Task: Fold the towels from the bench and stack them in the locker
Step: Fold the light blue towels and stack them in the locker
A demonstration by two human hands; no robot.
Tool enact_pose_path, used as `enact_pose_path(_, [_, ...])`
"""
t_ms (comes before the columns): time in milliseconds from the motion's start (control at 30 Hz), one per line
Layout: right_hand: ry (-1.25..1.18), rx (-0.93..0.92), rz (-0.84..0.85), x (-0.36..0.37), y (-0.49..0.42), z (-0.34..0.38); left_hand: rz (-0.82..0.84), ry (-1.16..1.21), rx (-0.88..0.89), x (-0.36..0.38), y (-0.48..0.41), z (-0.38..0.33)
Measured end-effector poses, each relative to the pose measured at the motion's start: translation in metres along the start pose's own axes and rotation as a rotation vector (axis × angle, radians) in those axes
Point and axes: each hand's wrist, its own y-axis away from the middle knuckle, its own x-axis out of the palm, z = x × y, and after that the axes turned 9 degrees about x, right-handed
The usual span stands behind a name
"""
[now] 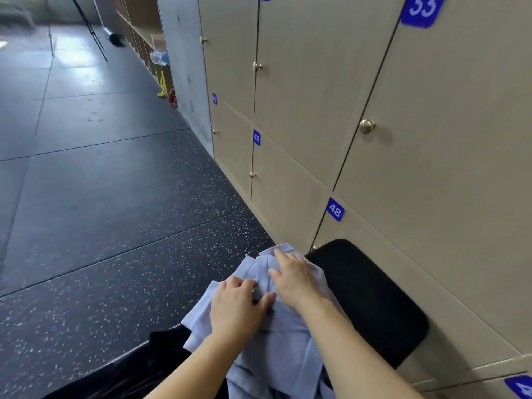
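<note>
A crumpled light blue towel (285, 349) lies on the black padded bench (371, 295) at the bottom of the view. My left hand (237, 306) rests on the towel's left part, its fingers curled into a fold of the cloth. My right hand (293, 276) lies flat on the towel's far end, fingers stretched toward the lockers. The beige lockers (431, 174) stand right behind the bench, all doors closed, with blue number plates 33, 48 and 49.
Dark speckled rubber floor (115, 220) spreads to the left. A dark cloth (138, 370) lies at the bottom left beside the towel. Round metal knobs (367, 126) stick out from the locker doors. A tripod (89, 27) and open wooden shelves stand far back.
</note>
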Motion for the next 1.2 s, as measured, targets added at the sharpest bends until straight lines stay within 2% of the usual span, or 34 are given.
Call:
enact_pose_path(267, [-0.161,-0.075,-0.099,0.004,-0.003,0.006,-0.065,0.076,-0.021,0.003,0.003,-0.002])
enact_pose_path(400, [-0.271,-0.041,-0.135,-0.012,0.01,0.01,-0.087,0.105,-0.03,-0.008,0.011,-0.006])
enact_pose_path(500, [-0.345,0.008,-0.143,-0.038,0.028,0.011,-0.139,0.271,-0.015,-0.021,0.018,-0.013])
enact_pose_path(600, [-0.564,0.029,-0.157,-0.073,0.051,0.009,-0.245,0.521,-0.004,-0.048,0.024,-0.027])
enact_pose_path(667, [-0.726,0.052,-0.158,-0.102,0.072,0.007,-0.294,0.623,0.045,-0.075,0.027,-0.042])
enact_pose_path(900, [-1.144,0.034,-0.244,-0.2,0.153,-0.002,-0.287,0.855,0.281,-0.175,0.045,-0.117])
enact_pose_path(1200, [-1.204,-0.1,-0.423,-0.297,0.263,-0.017,-0.186,1.011,0.564,-0.268,0.1,-0.219])
